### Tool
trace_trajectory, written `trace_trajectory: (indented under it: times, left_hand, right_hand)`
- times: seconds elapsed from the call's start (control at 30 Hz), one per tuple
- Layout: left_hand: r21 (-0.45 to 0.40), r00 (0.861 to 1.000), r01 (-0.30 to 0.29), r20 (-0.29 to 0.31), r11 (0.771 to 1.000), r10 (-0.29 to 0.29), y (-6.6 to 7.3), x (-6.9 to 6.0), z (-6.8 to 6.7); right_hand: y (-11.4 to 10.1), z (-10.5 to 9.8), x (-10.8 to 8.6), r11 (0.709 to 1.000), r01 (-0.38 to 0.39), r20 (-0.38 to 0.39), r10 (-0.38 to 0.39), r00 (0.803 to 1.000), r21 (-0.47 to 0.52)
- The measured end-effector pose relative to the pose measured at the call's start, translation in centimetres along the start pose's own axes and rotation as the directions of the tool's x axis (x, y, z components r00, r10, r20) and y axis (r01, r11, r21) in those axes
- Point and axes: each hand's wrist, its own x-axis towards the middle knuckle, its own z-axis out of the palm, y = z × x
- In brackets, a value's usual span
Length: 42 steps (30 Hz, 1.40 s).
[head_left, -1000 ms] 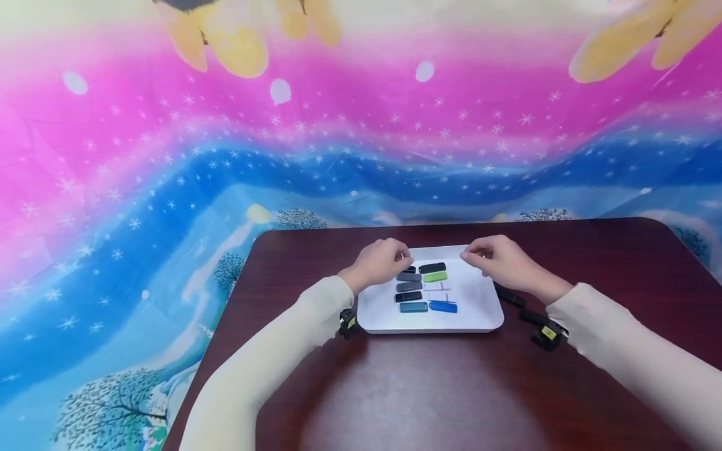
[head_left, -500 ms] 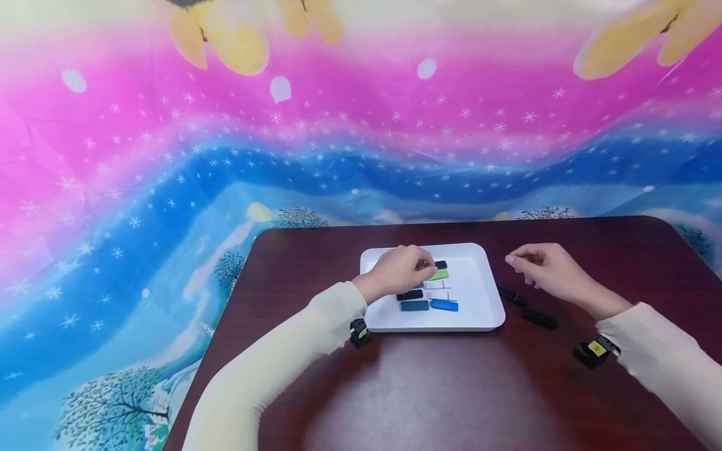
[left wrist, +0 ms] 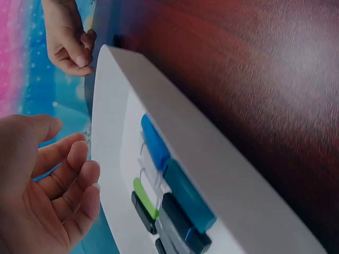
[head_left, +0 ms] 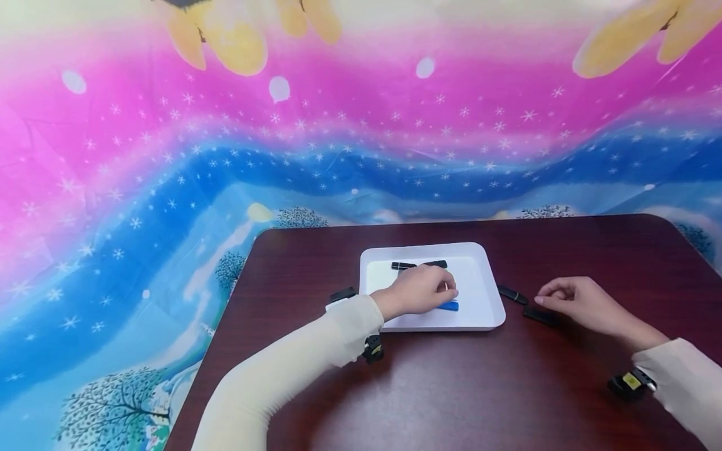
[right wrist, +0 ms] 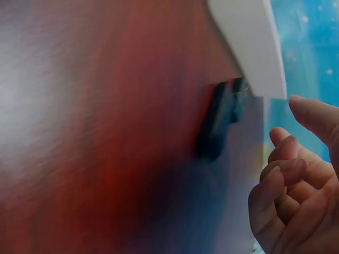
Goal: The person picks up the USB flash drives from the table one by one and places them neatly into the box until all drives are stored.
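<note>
Over the white tray (head_left: 491, 313) hovers my left hand (head_left: 420, 290), fingers loosely bent and holding nothing. It hides much of the tray's contents in the head view. In the left wrist view, several USB flash drives lie in the tray, among them a blue one (left wrist: 154, 142), a teal one (left wrist: 188, 193), a green one (left wrist: 144, 197) and some dark ones. Off the tray's right side, two black USB flash drives (head_left: 512, 294) lie end to end on the table. My right hand (head_left: 583, 307) hangs above and right of them, fingers loosely curled round nothing.
A dark red-brown wooden table (head_left: 440, 388) carries everything. Its far edge meets a printed fabric backdrop (head_left: 361, 125) in pink and blue. The tray has a raised wall all round.
My left hand has moved right and nearer me across the tray, uncovering its far drives. My right hand has drawn away from the tray, rightward and toward me, past the two black drives.
</note>
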Motion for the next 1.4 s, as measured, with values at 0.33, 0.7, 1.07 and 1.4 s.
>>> trace_trajectory:
  times: [0.33,0.7,1.07,1.4]
  left_hand:
    - [0.054,0.999,-0.040,0.004,0.998,0.040,0.9,0.0,0.9]
    - [0.071,0.998,-0.069,0.021,0.995,0.067,1.5,0.0,2.1]
    - [0.083,0.997,-0.071,0.032,0.994,0.068,1.9,0.0,2.3]
    - [0.065,0.997,-0.069,0.033,0.995,0.067,2.0,0.0,2.3]
  right_hand:
    - [2.1,0.7,-2.0,0.999,-0.033,0.066,0.031,0.997,0.034]
    - [2.6,1.4,-2.2,0.999,0.002,0.070,-0.005,0.998,0.047]
    - [2.7,1.4,-2.4,0.999,0.021,0.073,-0.024,0.997,0.044]
    - [3.0,1.4,-2.6,0.999,0.005,0.066,-0.008,0.998,0.045]
